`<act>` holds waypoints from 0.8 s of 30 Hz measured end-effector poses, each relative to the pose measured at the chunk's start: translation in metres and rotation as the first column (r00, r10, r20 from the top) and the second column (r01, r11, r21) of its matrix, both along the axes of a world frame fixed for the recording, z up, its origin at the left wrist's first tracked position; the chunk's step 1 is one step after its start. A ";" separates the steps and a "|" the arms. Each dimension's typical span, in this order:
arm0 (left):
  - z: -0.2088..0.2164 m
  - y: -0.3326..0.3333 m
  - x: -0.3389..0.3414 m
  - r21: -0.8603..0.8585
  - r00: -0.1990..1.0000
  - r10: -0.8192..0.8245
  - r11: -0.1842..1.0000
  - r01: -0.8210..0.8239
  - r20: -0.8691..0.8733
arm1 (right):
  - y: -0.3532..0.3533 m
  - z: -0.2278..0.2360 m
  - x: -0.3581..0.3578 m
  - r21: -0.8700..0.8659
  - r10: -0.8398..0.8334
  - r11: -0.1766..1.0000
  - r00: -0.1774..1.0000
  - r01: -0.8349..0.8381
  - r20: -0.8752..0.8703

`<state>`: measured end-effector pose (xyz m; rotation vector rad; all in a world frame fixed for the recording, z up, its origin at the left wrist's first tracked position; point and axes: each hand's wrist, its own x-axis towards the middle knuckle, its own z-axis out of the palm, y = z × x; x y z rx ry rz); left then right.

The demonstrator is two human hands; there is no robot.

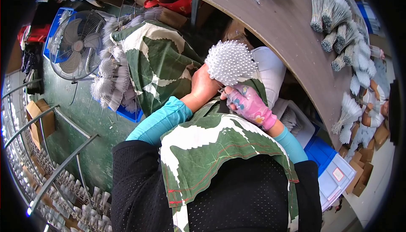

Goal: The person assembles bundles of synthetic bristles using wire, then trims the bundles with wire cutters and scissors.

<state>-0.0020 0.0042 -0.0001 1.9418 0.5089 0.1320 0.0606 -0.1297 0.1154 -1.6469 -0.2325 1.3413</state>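
A bundle of white stems [230, 63] shows its rounded end, dotted with many small tips, above my lap. My left hand [203, 84] is closed around the lower left side of the bundle; the bundle hides most of its fingers. Just below the bundle is my right hand [251, 107], in a pink flowered glove with bare fingertips. Its fingers are curled and pressed together close to the left hand; what they pinch is too small to make out. A green and white patterned apron [158, 63] covers my lap.
A brown table [292, 29] curves along the right, with several bundles of thin stems [330, 8] on it. A fan [78, 46] and more white bundles [114, 80] stand at left. A metal rack [63, 160] is lower left; blue and white bins [330, 173] are lower right.
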 end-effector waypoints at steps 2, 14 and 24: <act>-0.010 -0.001 0.000 0.119 0.998 -0.033 0.993 0.027 0.049 | -0.005 0.009 0.006 -0.025 0.072 0.997 0.997 -0.072 0.010; 0.004 0.009 0.000 0.381 0.946 -0.265 0.907 0.178 0.189 | -0.042 0.043 0.044 0.084 -0.132 0.989 0.988 0.125 0.080; 0.018 0.015 0.004 0.169 0.910 -0.288 0.954 0.246 0.299 | -0.029 0.024 0.051 0.098 -0.253 0.967 0.932 0.236 0.257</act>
